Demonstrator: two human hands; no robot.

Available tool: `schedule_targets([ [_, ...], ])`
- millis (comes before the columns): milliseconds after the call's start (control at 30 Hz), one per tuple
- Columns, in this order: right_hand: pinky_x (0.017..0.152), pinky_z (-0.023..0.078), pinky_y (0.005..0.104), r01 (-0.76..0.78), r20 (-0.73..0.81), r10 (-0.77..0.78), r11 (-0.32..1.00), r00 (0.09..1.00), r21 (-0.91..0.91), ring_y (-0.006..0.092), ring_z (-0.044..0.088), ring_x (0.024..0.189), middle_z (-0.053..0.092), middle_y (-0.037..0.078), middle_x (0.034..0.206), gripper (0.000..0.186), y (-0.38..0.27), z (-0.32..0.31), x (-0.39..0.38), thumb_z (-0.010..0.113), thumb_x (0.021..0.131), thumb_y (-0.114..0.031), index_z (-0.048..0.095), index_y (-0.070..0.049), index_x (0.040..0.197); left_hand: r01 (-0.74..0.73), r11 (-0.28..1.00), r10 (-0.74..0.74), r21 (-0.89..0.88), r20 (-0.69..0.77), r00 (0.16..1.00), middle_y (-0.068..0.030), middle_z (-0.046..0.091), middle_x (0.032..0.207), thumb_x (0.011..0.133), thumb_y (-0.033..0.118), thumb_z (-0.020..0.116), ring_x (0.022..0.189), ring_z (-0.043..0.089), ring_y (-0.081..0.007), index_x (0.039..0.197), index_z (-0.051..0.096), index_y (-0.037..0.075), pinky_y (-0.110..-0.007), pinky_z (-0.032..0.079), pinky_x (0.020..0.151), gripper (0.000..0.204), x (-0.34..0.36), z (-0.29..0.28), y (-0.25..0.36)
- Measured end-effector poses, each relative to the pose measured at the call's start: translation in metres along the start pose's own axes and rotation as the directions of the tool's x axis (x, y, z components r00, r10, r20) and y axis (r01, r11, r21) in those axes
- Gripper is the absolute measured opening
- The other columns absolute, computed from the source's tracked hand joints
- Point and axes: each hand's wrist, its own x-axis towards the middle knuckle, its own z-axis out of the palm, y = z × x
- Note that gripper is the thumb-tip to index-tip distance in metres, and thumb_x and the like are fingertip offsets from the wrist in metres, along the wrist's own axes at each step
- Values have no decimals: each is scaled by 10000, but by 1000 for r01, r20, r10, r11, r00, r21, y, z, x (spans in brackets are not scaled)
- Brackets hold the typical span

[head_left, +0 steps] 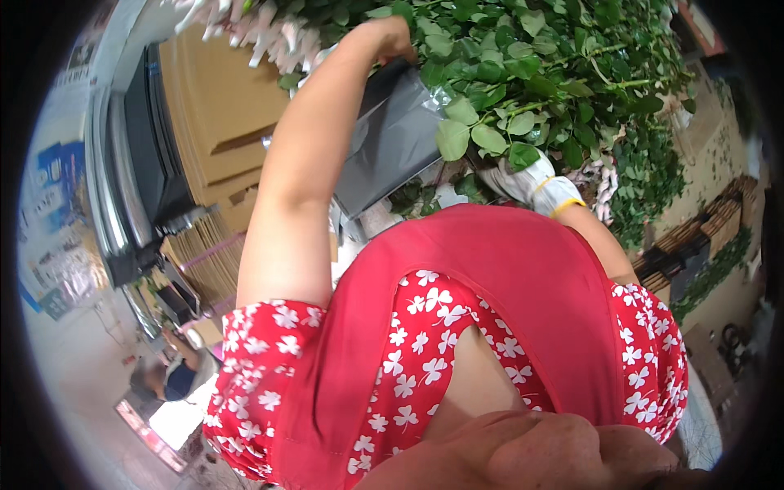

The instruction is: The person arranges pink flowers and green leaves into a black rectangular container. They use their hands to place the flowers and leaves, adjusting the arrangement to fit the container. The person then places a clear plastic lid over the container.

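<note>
My left hand (392, 39) is bare and reaches to the far edge of the work area, at the border between green leafy stems (523, 57) and a dark grey plastic sheet (392, 135). Its fingers bend downward there and are partly hidden, so their grip cannot be made out. Nearer my body on the right, my right hand (535, 181) wears a white glove with a yellow cuff edge. Leaves cover its fingers, and what it touches is hidden. The stems lie in a thick heap with broad leaves, just beyond the right hand.
Flat brown cardboard (220, 106) stands stacked on the left, with more folded cardboard (204, 253) below it. Pale pink netting (261, 33) lies at the far left. Another person (180, 371) is at the lower left. Brown slatted stacks (702, 237) lie at right.
</note>
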Motion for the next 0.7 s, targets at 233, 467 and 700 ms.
schedule_targets([
  [233,835,508,385,133,43,-129,982,991,-130,333,647,930,681,133,1050,331,-72,-52,10,611,868,-288,637,-113,1148,-495,715,-357,-493,-867,348,-62,639,646,877,225,673,567,574,-122,813,685,14,-296,472,559,221,-192,122,-80],
  [467,844,521,416,528,374,-528,842,763,112,386,651,979,670,186,1118,371,-160,25,28,625,847,-203,627,-102,1203,-270,63,-715,-961,-232,659,-92,682,742,878,170,661,650,623,-169,861,703,38,-315,496,636,139,-279,451,-42],
  [700,828,504,455,695,222,-756,654,615,300,420,644,962,680,252,994,439,-409,125,84,585,920,-439,672,-37,1073,-273,218,-966,-937,-247,76,-139,700,1086,901,110,614,1027,661,-298,1063,692,46,-355,508,896,191,-335,528,-87],
])
